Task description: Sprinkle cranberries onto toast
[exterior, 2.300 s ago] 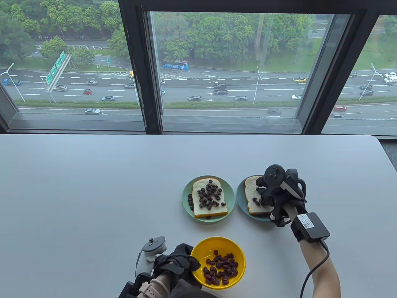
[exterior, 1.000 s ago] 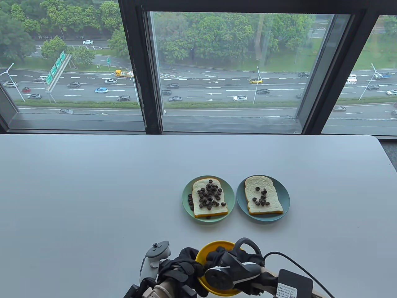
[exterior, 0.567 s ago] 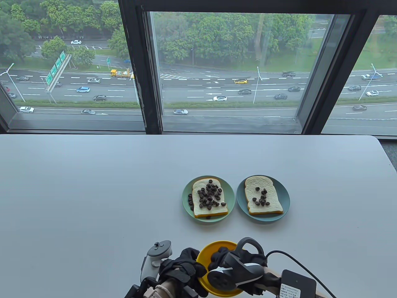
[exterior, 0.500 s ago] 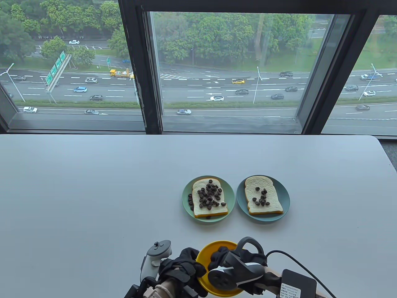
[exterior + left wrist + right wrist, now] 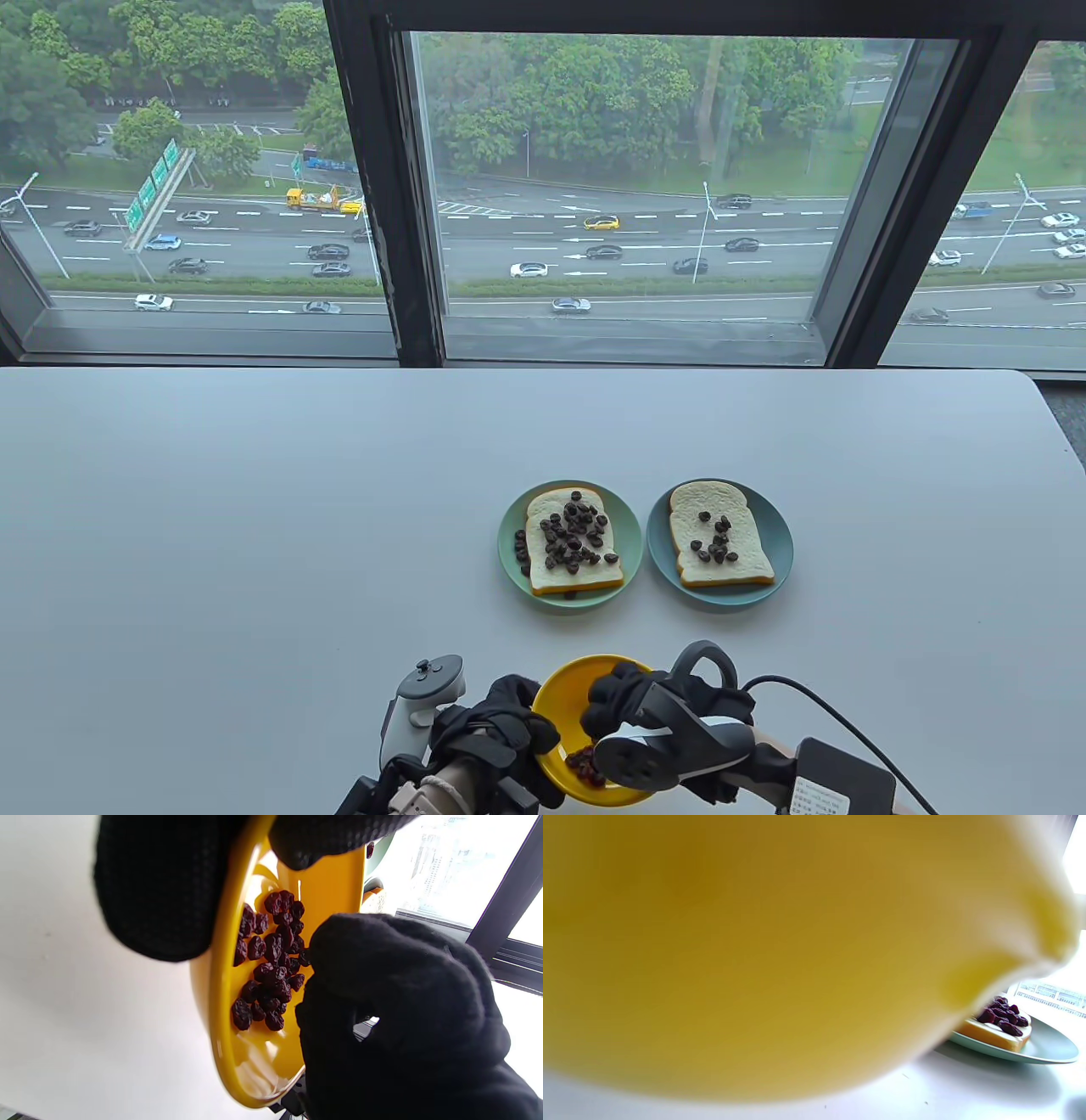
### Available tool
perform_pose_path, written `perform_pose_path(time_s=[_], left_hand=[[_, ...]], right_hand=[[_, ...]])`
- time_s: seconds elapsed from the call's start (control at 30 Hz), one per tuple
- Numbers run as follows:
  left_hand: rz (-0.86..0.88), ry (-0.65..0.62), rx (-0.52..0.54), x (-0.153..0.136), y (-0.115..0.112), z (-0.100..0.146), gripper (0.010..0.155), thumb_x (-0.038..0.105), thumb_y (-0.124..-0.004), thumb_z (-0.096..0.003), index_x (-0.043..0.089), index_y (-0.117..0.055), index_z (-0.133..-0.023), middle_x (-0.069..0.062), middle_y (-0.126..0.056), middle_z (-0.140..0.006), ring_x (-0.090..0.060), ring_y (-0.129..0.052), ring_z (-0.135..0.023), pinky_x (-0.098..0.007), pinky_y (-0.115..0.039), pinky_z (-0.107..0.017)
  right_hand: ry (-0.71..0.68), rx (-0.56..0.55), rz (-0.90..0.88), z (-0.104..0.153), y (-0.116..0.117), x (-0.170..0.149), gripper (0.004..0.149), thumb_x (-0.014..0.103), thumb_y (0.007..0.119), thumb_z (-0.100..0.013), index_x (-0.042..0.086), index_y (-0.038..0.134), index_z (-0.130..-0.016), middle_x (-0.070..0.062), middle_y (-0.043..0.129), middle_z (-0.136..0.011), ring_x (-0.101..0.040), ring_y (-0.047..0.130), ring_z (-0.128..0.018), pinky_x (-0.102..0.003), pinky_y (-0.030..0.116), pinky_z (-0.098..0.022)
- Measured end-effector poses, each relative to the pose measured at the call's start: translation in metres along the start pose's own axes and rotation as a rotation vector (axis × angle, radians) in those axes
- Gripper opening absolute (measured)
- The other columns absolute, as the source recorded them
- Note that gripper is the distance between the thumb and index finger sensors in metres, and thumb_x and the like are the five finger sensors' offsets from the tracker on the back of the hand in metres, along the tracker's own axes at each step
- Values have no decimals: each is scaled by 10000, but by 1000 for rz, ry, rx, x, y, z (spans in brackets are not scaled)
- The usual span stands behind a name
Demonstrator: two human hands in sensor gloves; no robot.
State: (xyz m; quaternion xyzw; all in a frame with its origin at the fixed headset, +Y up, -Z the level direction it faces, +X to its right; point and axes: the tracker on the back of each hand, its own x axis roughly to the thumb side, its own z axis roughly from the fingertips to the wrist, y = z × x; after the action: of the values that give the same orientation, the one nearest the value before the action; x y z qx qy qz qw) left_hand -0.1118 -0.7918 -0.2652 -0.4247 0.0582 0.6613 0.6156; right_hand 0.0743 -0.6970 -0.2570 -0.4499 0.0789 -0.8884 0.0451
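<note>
A yellow bowl [image 5: 567, 692] of dark red cranberries [image 5: 584, 762] sits tilted at the table's near edge. My left hand [image 5: 501, 728] grips its left rim, fingers [image 5: 157, 891] outside and thumb inside. My right hand [image 5: 626, 701] hovers over the bowl, its fingertips [image 5: 339, 984] bunched in a pinch on cranberries [image 5: 271, 963] at the edge of the pile. Further back, the left toast [image 5: 594, 577] carries many cranberries on a green plate [image 5: 509, 543]. The right toast [image 5: 747, 560] carries several on a blue plate [image 5: 785, 543]. The bowl's blurred wall [image 5: 755, 942] fills the right wrist view.
The white table [image 5: 254, 526] runs back to a window sill. The two plates stand side by side, about a hand's length beyond the bowl. A cable [image 5: 814, 705] trails from my right wrist over the table's near right part.
My right hand left the right toast, came back into the bowl, and has now risen slightly to the right with bunched fingers. The bowl tilted a little more, showing cranberries.
</note>
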Motion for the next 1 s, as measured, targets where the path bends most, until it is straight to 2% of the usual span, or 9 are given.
perform_pose_path(time_s=[0.2, 0.33, 0.53, 0.63, 0.77, 1.0], left_hand=[[2, -11, -24, 1, -2, 0, 610, 189, -734, -468, 242, -337, -929, -158, -556, -751, -315, -740, -495, -351, -966, -250], [-9, -9, -22, 1, -1, 0, 610, 191, -733, -469, 241, -337, -929, -159, -554, -750, -314, -739, -495, -349, -966, -250], [-12, -4, -29, 1, -1, 0, 613, 192, -734, -469, 243, -333, -930, -160, -555, -750, -315, -739, -493, -350, -965, -249], [-12, 3, -30, 1, 0, 0, 611, 192, -733, -469, 241, -336, -931, -160, -555, -750, -315, -739, -493, -350, -964, -248], [-14, 13, -19, 0, 4, -1, 612, 193, -733, -469, 242, -334, -931, -161, -554, -749, -316, -738, -493, -349, -964, -247], [-1, 23, -12, -1, 7, -3, 611, 193, -733, -470, 238, -335, -933, -162, -552, -750, -317, -737, -493, -351, -963, -248]], right_hand=[[46, -4, -116, 1, -12, -20, 372, 251, 843, -256, 381, 791, -602, 52, 839, -685, -201, 926, -533, -179, 989, -225], [119, -24, -197, -1, -24, -46, 372, 249, 843, -258, 378, 792, -603, 49, 838, -686, -203, 925, -534, -181, 988, -225], [398, -3, -145, -17, -24, -129, 373, 248, 841, -260, 384, 789, -603, 58, 831, -694, -199, 918, -548, -185, 983, -238], [566, 47, -104, -30, -7, -184, 373, 250, 841, -261, 388, 787, -603, 62, 831, -693, -195, 917, -552, -183, 982, -244], [764, 87, -140, -41, 31, -245, 373, 251, 840, -264, 391, 784, -605, 66, 826, -700, -193, 915, -556, -184, 980, -250], [929, 135, -176, -47, 75, -288, 377, 253, 836, -276, 400, 774, -617, 76, 815, -714, -184, 907, -576, -184, 975, -280]])
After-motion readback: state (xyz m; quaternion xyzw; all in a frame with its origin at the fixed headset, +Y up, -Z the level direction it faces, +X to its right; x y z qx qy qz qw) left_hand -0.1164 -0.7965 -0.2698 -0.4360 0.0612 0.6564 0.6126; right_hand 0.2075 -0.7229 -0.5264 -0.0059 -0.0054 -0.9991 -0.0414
